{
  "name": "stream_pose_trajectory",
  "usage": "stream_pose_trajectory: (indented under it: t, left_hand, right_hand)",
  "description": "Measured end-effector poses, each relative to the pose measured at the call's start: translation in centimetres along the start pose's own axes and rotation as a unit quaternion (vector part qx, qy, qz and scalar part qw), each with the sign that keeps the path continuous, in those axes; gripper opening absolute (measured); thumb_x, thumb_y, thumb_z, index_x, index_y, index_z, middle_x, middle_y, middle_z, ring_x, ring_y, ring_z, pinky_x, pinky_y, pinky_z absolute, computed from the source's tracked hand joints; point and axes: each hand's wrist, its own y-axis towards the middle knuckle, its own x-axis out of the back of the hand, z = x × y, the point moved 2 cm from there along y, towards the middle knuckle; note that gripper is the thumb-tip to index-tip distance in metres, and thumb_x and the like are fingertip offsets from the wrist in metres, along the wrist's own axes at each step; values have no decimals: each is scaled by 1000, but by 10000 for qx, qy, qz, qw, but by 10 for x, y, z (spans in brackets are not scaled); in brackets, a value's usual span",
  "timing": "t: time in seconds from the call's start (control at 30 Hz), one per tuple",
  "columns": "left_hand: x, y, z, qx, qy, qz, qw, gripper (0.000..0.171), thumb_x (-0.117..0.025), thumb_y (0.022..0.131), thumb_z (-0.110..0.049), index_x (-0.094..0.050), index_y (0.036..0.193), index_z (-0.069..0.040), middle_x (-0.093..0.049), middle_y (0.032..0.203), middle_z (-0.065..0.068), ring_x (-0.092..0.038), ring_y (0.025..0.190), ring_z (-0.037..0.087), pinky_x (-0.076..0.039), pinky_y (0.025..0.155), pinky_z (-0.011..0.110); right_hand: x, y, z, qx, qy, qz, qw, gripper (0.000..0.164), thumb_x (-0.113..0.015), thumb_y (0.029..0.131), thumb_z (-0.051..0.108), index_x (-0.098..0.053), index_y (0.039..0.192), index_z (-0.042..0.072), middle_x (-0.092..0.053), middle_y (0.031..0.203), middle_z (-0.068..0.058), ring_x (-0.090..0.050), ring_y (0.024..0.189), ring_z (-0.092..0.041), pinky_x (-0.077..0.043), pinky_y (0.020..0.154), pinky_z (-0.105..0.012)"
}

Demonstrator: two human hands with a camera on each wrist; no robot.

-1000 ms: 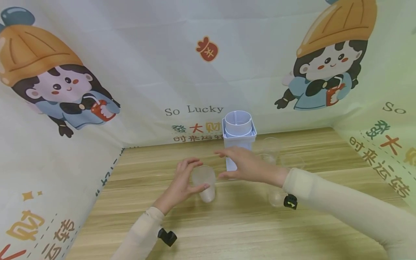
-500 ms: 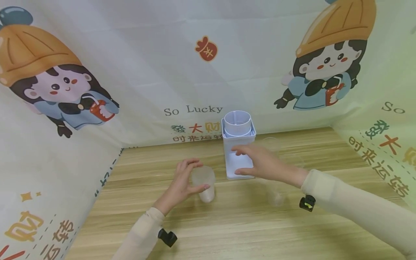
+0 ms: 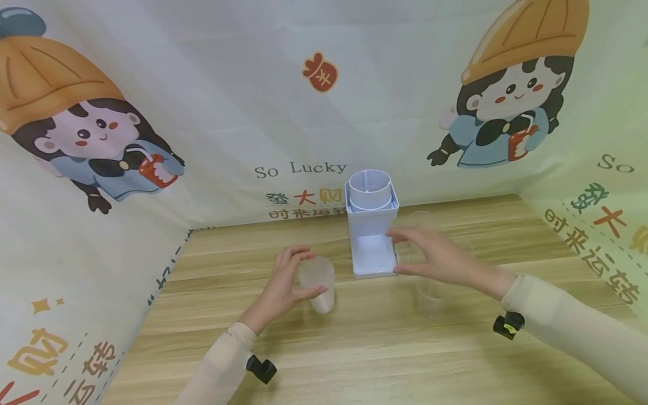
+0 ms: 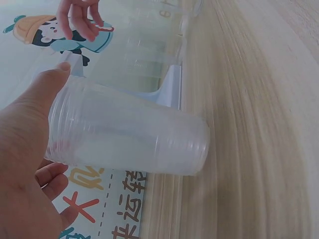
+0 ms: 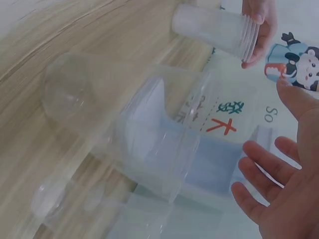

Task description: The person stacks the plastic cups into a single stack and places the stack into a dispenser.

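A stack of nested translucent plastic cups stands upright on the table, left of centre. My left hand holds it near the rim, thumb on one side and fingers on the other; several rims show in the left wrist view on the cups. Over on the right, my right hand hovers by a clear plastic cup, fingers spread apart from the thumb. A gap shows between those fingers and the cup's rim in the right wrist view. The hand partly hides this cup in the head view.
Between the hands, farther back, stands a pale blue holder with a round tube on top and a flat base. Another clear cup stands beside the first; faint rims show behind the right hand. Printed cloth walls the wooden table.
My right hand has moved right, from in front of the pale blue holder to the clear cup. The left hand stays on the cup stack.
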Motion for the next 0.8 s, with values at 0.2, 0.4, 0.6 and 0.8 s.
stream_pose_trajectory:
  t: [0.2,0.4,0.6,0.8]
  left_hand:
    - [-1,-1,0,57,-89,-16,9999,69,-88,74,-26,-56,130,-3,-43,145,14,-32,137,36,-35,110,59]
    - [-3,0,1,45,-53,-65,10000,69,-88,73,-26,-56,130,-2,-44,144,14,-33,135,35,-36,109,58]
    - [-2,-1,0,137,-181,-123,9997,69,-88,73,-25,-56,131,-4,-42,146,14,-32,136,35,-36,109,61]
    - [-4,-1,1,217,-264,-87,9994,73,-89,72,-25,-55,133,-4,-40,148,16,-29,137,34,-35,110,61]
  right_hand:
    - [9,-17,-9,92,-1,63,9999,72,-80,81,34,-49,143,13,-66,129,-9,-58,123,-33,-46,102,-58]
    - [10,-36,-23,234,-56,51,9997,79,-85,76,33,-48,144,15,-67,128,-7,-57,125,-32,-43,104,-61]
    - [14,-50,-31,94,-206,93,9997,83,-86,73,36,-49,143,12,-64,133,-8,-54,126,-35,-44,103,-60]
    - [15,-64,-35,10,-435,163,9989,82,-85,73,40,-51,142,11,-58,137,-12,-53,126,-34,-48,100,-57]
